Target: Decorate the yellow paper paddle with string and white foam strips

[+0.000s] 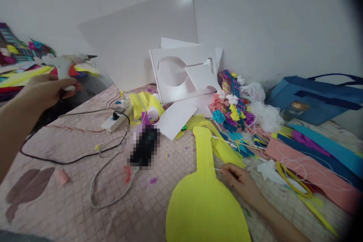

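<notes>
Craft-strewn table (76, 185) with yellow cutout (207, 211)

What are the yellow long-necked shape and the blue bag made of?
The yellow shape looks like matte card or paper-covered board: it's flat, with crisp edges. The blue bag might be thin fabric or soft plastic, because its sides look floppy and slightly see-through.

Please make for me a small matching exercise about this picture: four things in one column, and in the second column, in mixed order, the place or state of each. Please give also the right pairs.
Column 1
1. Guitar-shaped cutout
2. White tool
3. Power strip
4. Cloth bag

Column 2
A. Raised in the left hand
B. Blue, at the right, near the wall
C. A black plug sits in it
D. Yellow, beside the right hand

Right pairs: 1-D, 2-A, 3-C, 4-B
</notes>
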A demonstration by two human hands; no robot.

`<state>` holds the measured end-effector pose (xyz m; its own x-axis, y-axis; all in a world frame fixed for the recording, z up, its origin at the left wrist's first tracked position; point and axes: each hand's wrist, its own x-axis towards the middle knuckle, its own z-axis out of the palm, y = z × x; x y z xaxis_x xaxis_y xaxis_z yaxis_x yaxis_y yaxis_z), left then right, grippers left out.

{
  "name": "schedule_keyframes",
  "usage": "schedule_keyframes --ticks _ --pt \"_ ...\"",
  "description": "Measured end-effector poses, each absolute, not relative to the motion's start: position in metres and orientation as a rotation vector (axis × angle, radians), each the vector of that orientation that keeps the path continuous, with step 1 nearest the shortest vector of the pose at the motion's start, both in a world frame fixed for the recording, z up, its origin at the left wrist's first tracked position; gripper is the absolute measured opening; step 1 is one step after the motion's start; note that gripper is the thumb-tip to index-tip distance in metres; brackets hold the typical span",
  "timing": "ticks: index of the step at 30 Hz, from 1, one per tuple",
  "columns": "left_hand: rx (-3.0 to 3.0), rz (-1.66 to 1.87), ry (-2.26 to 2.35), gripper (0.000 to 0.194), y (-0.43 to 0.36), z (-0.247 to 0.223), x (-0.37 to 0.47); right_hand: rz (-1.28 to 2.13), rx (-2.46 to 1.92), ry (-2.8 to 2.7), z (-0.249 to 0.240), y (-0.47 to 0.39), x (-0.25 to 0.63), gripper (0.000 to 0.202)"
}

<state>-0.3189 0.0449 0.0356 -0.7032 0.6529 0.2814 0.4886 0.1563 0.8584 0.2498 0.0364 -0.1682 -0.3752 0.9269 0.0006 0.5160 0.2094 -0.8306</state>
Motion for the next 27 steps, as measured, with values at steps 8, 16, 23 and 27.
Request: schedule_keyframes --ticks 8,16,23,27 --pt "1.503 1.386 1.748 0.023 -0.043 0.011 -0.188 1.114 -1.181 -2.073 -0.163 0.038 0.244 0.030" --pt "1.911 1.416 1.792 0.029 -0.045 -0.092 -0.036 0.610 -1.068 -1.994 -0.137 0.026 0.245 0.019" --pt "1.970 1.572 1.773 0.040 -0.027 -0.102 0.012 1.450 -0.760 -1.727 -0.114 0.011 0.197 0.034" --pt "1.874 1.460 1.676 0.033 -0.023 -0.100 0.019 1.549 -0.624 -1.533 -0.109 0.012 0.180 0.048"
